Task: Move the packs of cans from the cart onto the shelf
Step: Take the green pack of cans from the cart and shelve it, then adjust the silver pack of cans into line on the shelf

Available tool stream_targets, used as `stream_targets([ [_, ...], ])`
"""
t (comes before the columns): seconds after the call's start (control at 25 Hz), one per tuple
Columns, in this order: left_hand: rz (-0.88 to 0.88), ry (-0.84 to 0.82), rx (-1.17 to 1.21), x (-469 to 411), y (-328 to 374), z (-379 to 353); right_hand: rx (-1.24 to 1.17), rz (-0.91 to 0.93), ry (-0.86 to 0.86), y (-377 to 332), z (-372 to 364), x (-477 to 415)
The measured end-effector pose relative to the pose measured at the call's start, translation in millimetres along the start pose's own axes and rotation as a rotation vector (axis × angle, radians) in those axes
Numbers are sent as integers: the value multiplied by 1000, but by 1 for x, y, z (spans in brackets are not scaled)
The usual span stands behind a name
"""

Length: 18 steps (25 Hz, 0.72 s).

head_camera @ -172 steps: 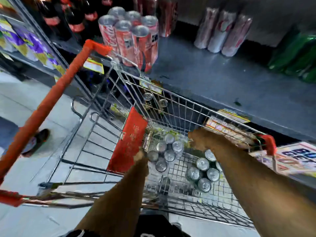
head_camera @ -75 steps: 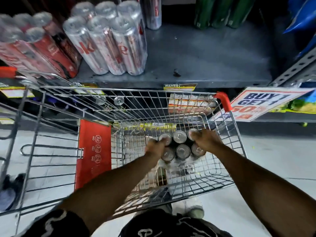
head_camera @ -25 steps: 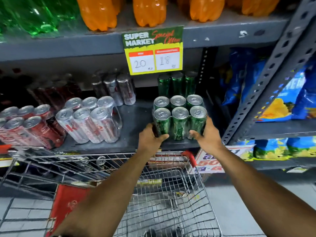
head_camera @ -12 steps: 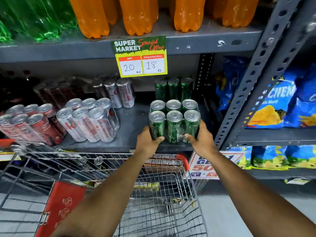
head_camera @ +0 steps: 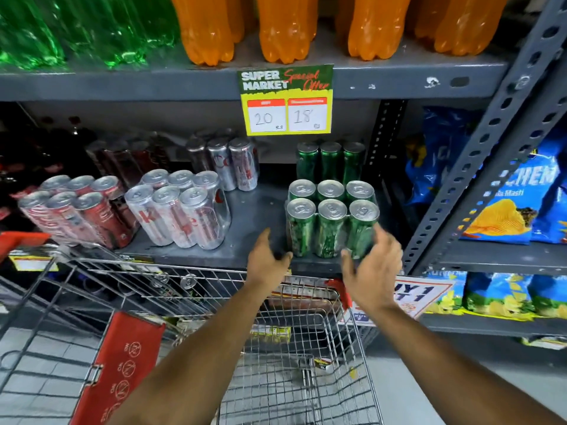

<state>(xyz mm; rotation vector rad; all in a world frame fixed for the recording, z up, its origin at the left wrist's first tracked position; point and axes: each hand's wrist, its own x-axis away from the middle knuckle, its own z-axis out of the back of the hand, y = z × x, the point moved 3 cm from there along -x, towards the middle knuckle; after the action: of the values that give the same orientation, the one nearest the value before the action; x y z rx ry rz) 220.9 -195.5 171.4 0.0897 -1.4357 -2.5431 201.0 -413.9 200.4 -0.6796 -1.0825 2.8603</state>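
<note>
Along the front edge of the grey metal shelf point(head_camera: 254, 222), toward its right end, the shrink-wrapped six-pack of green cans point(head_camera: 331, 222) is standing upright, its longer side of three cans running parallel to that edge. Both hands are hovering just before it, spread wide and holding nothing: the left hand point(head_camera: 268, 262) is sitting at the pack's lower left corner, fingertips near or brushing the wrap, and the right hand point(head_camera: 371, 265) is cupping the lower right corner, seemingly the closer of the two. Behind the pack, a row of loose green cans point(head_camera: 331, 162) is filling the back of the shelf, so any push deeper looks limited. To the left, well apart across bare shelf, a silver six-pack point(head_camera: 181, 210) and a red six-pack point(head_camera: 76, 210) are leaning near the front edge. The dark perforated upright post point(head_camera: 491, 154) is closing off the right end. Below the hands, the wire shopping cart point(head_camera: 291, 348) is looking empty of packs as far as one can see.
</note>
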Motion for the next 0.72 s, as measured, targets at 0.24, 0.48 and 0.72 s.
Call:
stream_targets([
  [0.24, -36, 321, -159, 33, -73, 136, -113, 362, -367, -89, -73, 40],
  [0.48, 17, 393, -187, -24, -100, 237, -229, 222, -538, -174, -144, 2],
  [0.72, 112, 154, -8, -79, -127, 238, -229, 20, -524, -192, -200, -14],
])
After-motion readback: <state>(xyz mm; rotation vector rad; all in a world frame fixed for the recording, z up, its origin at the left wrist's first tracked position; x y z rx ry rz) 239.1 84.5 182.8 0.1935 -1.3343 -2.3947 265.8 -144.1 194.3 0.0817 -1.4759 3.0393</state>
